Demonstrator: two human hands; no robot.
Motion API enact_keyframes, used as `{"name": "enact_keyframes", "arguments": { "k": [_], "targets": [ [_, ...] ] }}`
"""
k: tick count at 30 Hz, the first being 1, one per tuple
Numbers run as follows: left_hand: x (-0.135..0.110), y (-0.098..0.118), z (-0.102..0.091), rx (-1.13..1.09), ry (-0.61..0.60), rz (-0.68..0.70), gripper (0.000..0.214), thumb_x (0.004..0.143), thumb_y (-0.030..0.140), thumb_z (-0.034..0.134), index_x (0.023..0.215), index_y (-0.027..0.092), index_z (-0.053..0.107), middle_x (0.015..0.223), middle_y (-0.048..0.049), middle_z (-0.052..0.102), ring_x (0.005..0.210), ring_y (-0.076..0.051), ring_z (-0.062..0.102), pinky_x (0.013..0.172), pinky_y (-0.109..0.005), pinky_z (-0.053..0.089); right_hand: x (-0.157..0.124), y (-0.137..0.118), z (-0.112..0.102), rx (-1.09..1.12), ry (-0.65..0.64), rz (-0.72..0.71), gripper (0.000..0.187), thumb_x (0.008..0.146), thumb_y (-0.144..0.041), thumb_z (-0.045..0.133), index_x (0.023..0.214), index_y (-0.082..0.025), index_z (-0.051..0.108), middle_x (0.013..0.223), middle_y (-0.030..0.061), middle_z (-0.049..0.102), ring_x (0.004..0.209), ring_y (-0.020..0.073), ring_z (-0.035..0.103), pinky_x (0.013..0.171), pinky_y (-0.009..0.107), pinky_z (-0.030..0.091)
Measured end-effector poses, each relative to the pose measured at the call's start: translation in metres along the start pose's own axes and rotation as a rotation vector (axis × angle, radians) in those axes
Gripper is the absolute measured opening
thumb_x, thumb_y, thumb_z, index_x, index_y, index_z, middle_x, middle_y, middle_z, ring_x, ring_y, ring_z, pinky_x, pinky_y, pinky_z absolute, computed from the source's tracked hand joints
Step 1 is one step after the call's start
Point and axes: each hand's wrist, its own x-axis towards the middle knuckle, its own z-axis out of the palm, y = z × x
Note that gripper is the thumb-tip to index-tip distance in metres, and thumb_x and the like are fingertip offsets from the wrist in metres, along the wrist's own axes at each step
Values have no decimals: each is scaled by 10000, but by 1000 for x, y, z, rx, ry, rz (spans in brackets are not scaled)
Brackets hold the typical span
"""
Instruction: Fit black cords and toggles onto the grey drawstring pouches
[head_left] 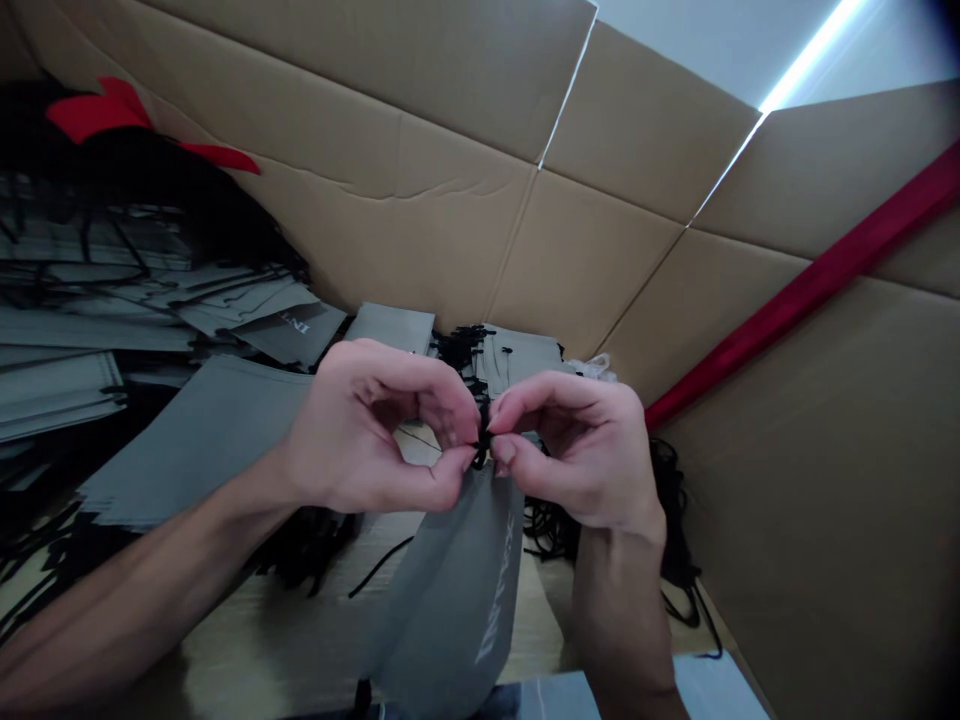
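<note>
Fingertips of our left hand (375, 425) and right hand (581, 445) meet at the mouth of the grey pouch (457, 590), both pinched tight on the black drawstring (482, 447), so we judge we are mid-knot, and the next move calls for a firm, even pull without letting the cord slip. The pouch hangs limp below our hands, soft matte fabric with pale lettering down its side, out in front of the cardboard wall (420, 220); left of the pouch lie the stacked grey pouches (90, 350), loose cords trailing beneath.
</note>
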Motion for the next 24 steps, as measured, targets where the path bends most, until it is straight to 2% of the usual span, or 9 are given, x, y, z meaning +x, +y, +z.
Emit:
{"name": "enact_keyframes", "arguments": {
  "k": [3, 5, 8, 10, 14, 16, 19, 24],
  "targets": [
    [1, -1, -2, 18, -2, -4, 255, 763, 39, 809, 853, 276, 776, 736, 41, 819, 571, -140, 748, 530, -220, 637, 1, -1, -1, 10, -7, 24, 128, 779, -87, 846, 846, -196, 834, 785, 4, 839, 635, 122, 755, 562, 184, 617],
    [0, 0, -5, 136, 28, 57, 233, 804, 71, 843, 887, 282, 788, 760, 38, 831, 606, -151, 780, 548, -233, 647, -1, -2, -1, -56, 21, -1, 122, 819, -95, 838, 878, -202, 832, 819, 2, 851, 668, 128, 783, 597, 189, 643],
    [-5, 3, -8, 449, 48, 205, 192, 888, 113, 866, 963, 273, 791, 858, 42, 865, 699, -136, 826, 632, -216, 662, -6, -5, -3, -294, 53, -116, 148, 902, -102, 812, 975, -229, 833, 900, -4, 873, 742, 138, 811, 689, 223, 685],
    [-9, 3, -8, 621, 25, 305, 190, 930, 105, 847, 1022, 257, 781, 958, 38, 886, 767, -122, 846, 713, -195, 669, -10, -9, -4, -477, 28, -196, 146, 959, -113, 775, 1020, -238, 820, 929, -3, 873, 771, 146, 812, 744, 257, 693],
    [-14, -3, -5, 724, -42, 429, 163, 976, 115, 817, 1068, 229, 743, 993, 6, 874, 801, -134, 842, 766, -207, 668, -13, -12, -4, -712, -31, -267, 140, 993, -100, 695, 987, -216, 774, 888, 2, 831, 803, 160, 802, 779, 279, 657],
    [-13, -5, -4, 719, -50, 435, 143, 990, 134, 805, 1055, 236, 728, 969, 13, 865, 788, -132, 834, 752, -210, 662, -12, -12, -2, -720, -28, -273, 132, 967, -97, 696, 962, -212, 761, 859, -7, 812, 781, 152, 788, 762, 269, 643],
    [-11, -1, -2, 715, -13, 368, 177, 961, 114, 796, 1029, 259, 721, 955, 47, 868, 758, -118, 827, 716, -205, 649, -10, -10, -1, -615, 0, -248, 155, 907, -83, 719, 959, -221, 764, 862, -27, 823, 737, 130, 775, 747, 248, 651],
    [-8, 0, -5, 529, 26, 256, 214, 862, 101, 829, 936, 274, 728, 842, 66, 836, 744, -129, 832, 655, -200, 642, -7, -4, -2, -360, -10, -110, 191, 833, -60, 770, 927, -225, 786, 847, -43, 827, 688, 104, 754, 682, 206, 643]
  ]
}}
